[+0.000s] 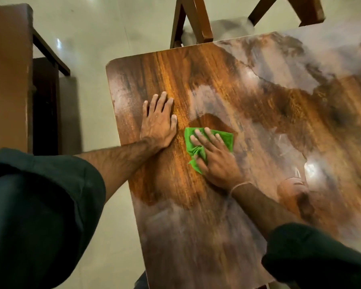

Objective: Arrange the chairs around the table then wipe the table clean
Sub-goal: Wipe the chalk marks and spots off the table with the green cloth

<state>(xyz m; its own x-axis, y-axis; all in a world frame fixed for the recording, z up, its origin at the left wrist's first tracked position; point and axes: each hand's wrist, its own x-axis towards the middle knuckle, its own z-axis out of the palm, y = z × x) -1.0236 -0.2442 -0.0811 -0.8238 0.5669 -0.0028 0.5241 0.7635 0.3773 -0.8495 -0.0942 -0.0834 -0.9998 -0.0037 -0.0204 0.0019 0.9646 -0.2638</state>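
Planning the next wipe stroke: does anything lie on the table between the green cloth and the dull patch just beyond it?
Nothing visible does. The right hand presses the green cloth on the table, and bare wood runs from it to the dull patch. The left hand rests flat to the side, off that path.

Wood table: green cloth on top.

Table open ahead — left hand blocks leftward; chair beyond far edge.

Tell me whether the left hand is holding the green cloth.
No, the left hand lies flat on the table; the green cloth is under the right hand.
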